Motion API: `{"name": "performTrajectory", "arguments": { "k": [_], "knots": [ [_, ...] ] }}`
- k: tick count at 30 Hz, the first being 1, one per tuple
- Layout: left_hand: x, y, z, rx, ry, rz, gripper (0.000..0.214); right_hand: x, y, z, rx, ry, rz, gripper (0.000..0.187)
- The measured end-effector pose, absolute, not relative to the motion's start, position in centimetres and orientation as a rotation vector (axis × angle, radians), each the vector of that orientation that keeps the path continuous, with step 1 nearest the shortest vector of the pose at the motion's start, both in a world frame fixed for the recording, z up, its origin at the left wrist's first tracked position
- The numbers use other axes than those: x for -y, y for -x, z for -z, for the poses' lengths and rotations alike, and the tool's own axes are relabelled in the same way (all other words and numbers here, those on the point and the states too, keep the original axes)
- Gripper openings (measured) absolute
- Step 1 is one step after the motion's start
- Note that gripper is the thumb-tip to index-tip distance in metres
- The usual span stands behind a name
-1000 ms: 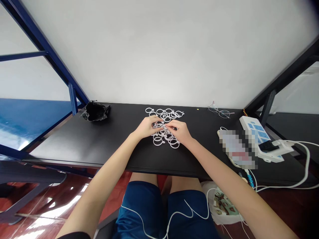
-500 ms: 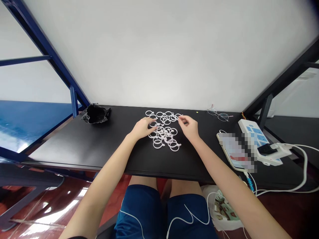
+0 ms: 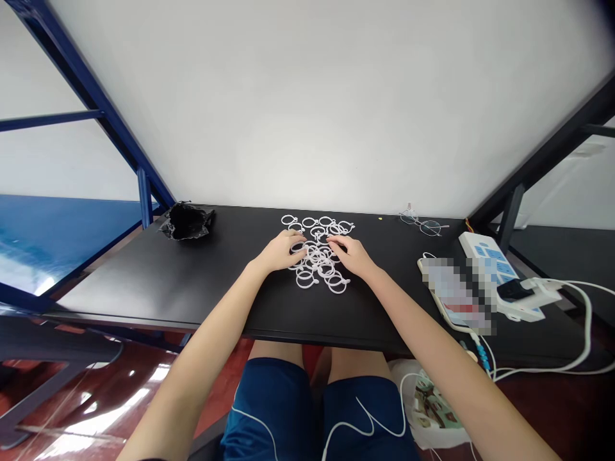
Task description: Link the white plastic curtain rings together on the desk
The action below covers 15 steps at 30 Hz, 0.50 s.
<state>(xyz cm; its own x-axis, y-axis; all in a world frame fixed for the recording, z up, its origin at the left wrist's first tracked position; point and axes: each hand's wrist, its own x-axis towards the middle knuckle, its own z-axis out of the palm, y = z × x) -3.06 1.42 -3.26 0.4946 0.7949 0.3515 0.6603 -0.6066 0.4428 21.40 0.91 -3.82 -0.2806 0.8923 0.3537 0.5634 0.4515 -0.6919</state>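
Near the middle of the black desk (image 3: 144, 282), as the head view records, lies a heap of white rings (image 3: 317, 256), overlapping one another, with a looser cluster just beyond it toward the wall. Each ring that can be made out is a thin hoop; several show a small tab (image 3: 316, 282) at the edge. The left grip (image 3: 282, 251) stands at the heap's left side, thumb and fingers spread around the rim of a ring; no firm hold is evident. The right grip (image 3: 353, 257) is at the opposite side, thumb and forefinger brought near each other over the rings; whether a ring is pinched between them cannot be told. Judged by appearance, the rings are light, fairly stiff, probably plastic, smooth enough to slide on the desk, and not especially fragile, though a thin hoop could flex if squeezed across. Interlinking is the likelier fault: a ring pulled from the heap may drag neighbours along. Best hold, in this assessment, is a fingertip pinch on the tab, or on an exposed outer arc lying clear of other hoops.
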Motion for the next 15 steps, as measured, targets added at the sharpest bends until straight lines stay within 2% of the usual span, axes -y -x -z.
{"name": "performTrajectory", "arguments": {
  "k": [7,15],
  "knots": [
    [-0.7,1.3,3.3,-0.992,-2.473,-0.829,0.029,-1.7,-22.0,4.4,1.933,1.185,-0.568,0.033],
    [-0.4,1.3,2.9,-1.007,-2.408,-0.918,0.024,-1.9,-23.2,3.6,1.966,1.137,-0.718,0.028]
  ]
}}
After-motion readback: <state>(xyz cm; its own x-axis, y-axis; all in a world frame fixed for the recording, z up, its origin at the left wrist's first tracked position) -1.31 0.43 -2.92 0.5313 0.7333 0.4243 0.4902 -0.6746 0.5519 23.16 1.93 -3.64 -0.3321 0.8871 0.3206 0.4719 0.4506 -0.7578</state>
